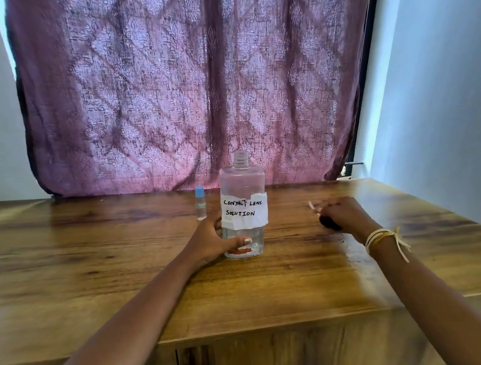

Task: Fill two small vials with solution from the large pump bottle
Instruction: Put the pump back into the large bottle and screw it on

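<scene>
Centrally, a wooden counter (123, 250) stands before a patterned purple curtain (181, 85), pale walls on either side. The large bottle (244, 208) stands upright mid-counter, its threaded neck uncapped, with a paper label reading "CONTACT LENS SOLUTION". Behind the bottle and just to its left stands one small vial (200, 203) with a blue cap. The left hand (212, 243) wraps the bottle's lower body, thumb across the front — a closed grip on the bottle. To the bottle's right, well apart, the right hand (342, 215) is blurred; it rests on a dark object (328, 223) with a pale tube jutting out — whether the fingers clasp it cannot be told. Thread bracelets (381, 238) circle that wrist.
</scene>
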`<state>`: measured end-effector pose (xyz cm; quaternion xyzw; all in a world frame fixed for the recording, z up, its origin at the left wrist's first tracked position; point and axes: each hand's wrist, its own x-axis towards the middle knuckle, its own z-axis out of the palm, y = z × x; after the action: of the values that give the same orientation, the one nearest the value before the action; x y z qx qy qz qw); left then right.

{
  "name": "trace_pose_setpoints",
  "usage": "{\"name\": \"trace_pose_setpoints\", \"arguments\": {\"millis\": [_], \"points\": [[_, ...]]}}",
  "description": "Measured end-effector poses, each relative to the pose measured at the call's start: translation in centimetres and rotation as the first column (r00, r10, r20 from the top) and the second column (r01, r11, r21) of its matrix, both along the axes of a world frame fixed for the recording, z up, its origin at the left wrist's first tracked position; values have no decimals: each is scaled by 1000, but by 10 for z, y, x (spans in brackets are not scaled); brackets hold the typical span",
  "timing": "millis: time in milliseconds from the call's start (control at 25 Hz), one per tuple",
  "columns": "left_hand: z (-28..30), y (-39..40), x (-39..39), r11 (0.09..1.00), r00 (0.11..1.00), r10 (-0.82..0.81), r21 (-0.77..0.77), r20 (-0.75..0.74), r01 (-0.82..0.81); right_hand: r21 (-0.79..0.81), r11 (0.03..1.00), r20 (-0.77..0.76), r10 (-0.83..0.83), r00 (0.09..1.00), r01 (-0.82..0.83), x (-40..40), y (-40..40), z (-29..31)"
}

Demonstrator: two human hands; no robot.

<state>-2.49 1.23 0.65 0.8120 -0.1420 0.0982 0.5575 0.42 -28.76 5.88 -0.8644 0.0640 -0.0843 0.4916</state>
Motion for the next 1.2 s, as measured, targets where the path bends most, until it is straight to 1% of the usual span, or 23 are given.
{"name": "trace_pose_setpoints", "arguments": {"millis": [40,80,120,160,200,240,320,400,440,520,600,640,680,760,840,920,1000,1080,1200], "points": [[1,0,0,1000,1000,-2,0,1,2,259,965,-47,55,997,-41,2,7,3],[1,0,-1,1000,1000,-6,1,3,6,514,855,-75,125,989,-69,3,14,7],[2,0,-1,1000,1000,-9,4,5,9,715,694,-71,198,978,-89,2,21,10],[2,0,-1,1000,1000,-10,10,8,10,842,528,-35,260,965,-111,1,26,13],[2,0,-1,1000,1000,-8,15,13,8,906,398,18,302,953,-143,1,30,16],[1,0,-1,1000,1000,-8,16,18,7,933,310,71,337,939,-182,1,33,17],[1,0,-1,1000,1000,-1,12,22,1,936,223,169,392,904,-272,2,37,20],[2,0,0,1000,1000,-1,15,21,1,916,199,240,422,874,-347,4,42,27],[2,0,0,1000,1000,-4,16,22,4,899,210,270,423,865,-383,6,44,32],[3,-1,0,1000,1000,-11,5,24,11,857,276,309,399,863,-435,11,49,44],[2,0,-1,1000,999,-24,-14,23,24,817,365,320,357,877,-447,16,55,61],[2,0,0,999,999,-30,-18,22,30,783,431,322,337,885,-448,17,59,71],[1,-1,0,999,999,-33,-21,23,33,724,517,328,324,887,-456,18,63,83],[0,-1,0,999,999,-27,-37,23,27,529,689,363,344,866,-496,18,70,108],[0,-2,2,999,1000,-14,-49,18,15,347,788,408,362,838,-509,18,79,135],[1,-2,3,999,1000,-5,-44,5,5,247,844,475,324,818,-477,17,89,162],[1,-1,4,1000,1000,-1,-30,-2,1,194,887,542,260,799,-419,17,98,189],[-2,0,5,1000,1000,-1,-16,-4,1,161,908,592,225,774,-387,15,105,214],[-3,1,7,1000,1000,3,-3,6,-3,117,918,655,215,724,-379,8,113,245]]}}
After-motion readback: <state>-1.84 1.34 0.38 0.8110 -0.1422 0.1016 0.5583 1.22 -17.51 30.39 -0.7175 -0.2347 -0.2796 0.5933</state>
